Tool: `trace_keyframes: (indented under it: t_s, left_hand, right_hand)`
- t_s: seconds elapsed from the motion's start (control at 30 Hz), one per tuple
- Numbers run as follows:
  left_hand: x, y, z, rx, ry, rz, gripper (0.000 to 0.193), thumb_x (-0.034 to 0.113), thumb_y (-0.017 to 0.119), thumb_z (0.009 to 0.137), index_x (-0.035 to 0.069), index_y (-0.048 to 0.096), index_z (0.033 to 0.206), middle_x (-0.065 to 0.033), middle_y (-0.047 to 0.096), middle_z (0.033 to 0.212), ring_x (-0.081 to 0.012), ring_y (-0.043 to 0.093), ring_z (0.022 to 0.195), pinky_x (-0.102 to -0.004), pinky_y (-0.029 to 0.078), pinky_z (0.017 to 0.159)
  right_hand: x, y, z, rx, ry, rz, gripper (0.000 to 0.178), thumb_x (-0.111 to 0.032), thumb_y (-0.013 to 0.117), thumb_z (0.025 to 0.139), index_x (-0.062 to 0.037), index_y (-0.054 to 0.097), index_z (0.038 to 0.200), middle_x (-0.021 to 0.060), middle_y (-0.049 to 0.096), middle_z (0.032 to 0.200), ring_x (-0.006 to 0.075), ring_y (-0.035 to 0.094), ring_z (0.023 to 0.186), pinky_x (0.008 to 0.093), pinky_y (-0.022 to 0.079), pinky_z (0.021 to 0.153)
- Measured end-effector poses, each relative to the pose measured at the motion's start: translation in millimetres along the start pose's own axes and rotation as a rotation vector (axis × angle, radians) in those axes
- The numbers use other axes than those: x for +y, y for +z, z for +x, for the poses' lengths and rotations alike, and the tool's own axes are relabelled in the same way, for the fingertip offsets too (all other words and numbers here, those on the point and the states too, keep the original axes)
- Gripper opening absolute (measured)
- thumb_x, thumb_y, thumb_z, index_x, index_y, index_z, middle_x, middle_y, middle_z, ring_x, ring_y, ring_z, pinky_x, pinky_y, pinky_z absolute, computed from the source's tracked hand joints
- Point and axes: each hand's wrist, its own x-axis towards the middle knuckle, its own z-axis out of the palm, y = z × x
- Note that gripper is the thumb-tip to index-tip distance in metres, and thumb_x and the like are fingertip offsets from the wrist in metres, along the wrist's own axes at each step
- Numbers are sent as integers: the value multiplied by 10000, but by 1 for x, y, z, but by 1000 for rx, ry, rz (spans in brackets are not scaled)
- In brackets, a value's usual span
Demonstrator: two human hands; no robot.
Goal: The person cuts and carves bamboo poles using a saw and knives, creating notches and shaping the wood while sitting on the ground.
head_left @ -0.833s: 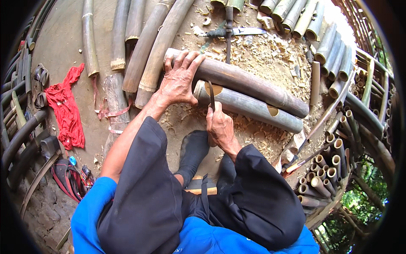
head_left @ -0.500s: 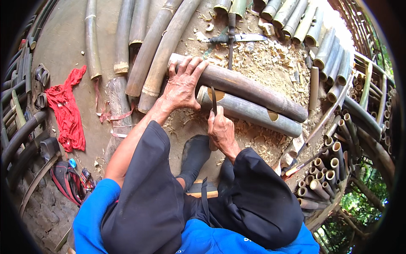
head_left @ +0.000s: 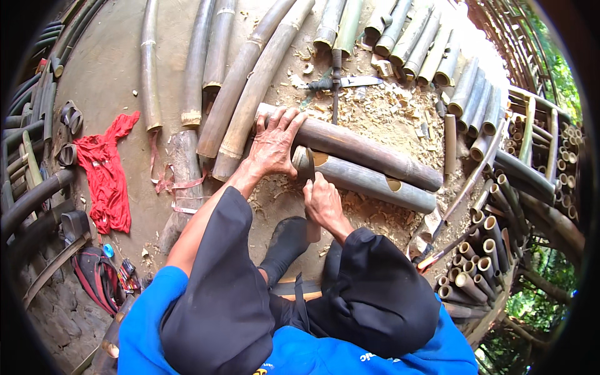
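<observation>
Far tube (head_left: 369, 150) lies alongside near tube (head_left: 362, 179), ahead of person. Left hand (head_left: 273, 147) splayed over far tube's left end; right hand (head_left: 325, 203) wrapped round knife (head_left: 313, 232) at near tube's left end. Best: short strokes, left thumb clear.

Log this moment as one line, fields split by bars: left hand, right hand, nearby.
left hand: spread over dark bamboo tube | right hand: holding knife at notched bamboo tube | nearby: shavings, red cloth
</observation>
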Motion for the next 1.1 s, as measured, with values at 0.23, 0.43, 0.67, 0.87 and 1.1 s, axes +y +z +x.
trace_keyframes:
  t_s: [0.23, 0.43, 0.67, 0.87, 1.1]
  left_hand:
    - [-8, 0, -2, -36, -13, 53, 1474, 415, 978, 312, 179, 322, 1610, -104, 390, 1631, -366, 290, 1556, -643, 160, 1242]
    - [-3, 2, 1, -41, -18, 59, 1453, 405, 966, 311, 195, 337, 1604, -84, 366, 1627, -354, 263, 1558, -612, 123, 1252]
    - [-4, 6, 0, -38, -26, 62, 1456, 390, 967, 308, 203, 331, 1604, -68, 358, 1625, -345, 255, 1558, -607, 110, 1257]
    - [-4, 4, -3, -39, -31, 67, 1466, 382, 971, 299, 206, 326, 1603, -69, 361, 1621, -351, 258, 1559, -621, 134, 1257]
    - [-2, -7, 1, -70, -49, 71, 1466, 367, 979, 294, 208, 324, 1596, -77, 355, 1630, -355, 257, 1568, -652, 155, 1250]
  right_hand:
    - [7, -25, -23, 75, -14, 240, 201, -227, 502, 1087, -26, 502, 1088, 312, 655, 727, 546, 661, 732, 620, 511, 650]
    - [36, -15, -32, 178, -33, 108, 186, -213, 510, 1085, -29, 485, 1087, 302, 651, 709, 528, 664, 703, 609, 515, 615]
    - [39, -8, -25, 160, -35, 75, 176, -198, 513, 1082, -29, 470, 1058, 308, 648, 692, 522, 670, 693, 620, 515, 601]
    - [29, -11, -22, 106, 36, 30, 204, -231, 516, 1078, -30, 490, 1063, 321, 670, 733, 532, 680, 717, 625, 528, 639]
    - [23, -37, -14, 38, 99, 33, 321, -286, 530, 1041, 19, 629, 1032, 361, 695, 944, 560, 675, 929, 639, 520, 841]
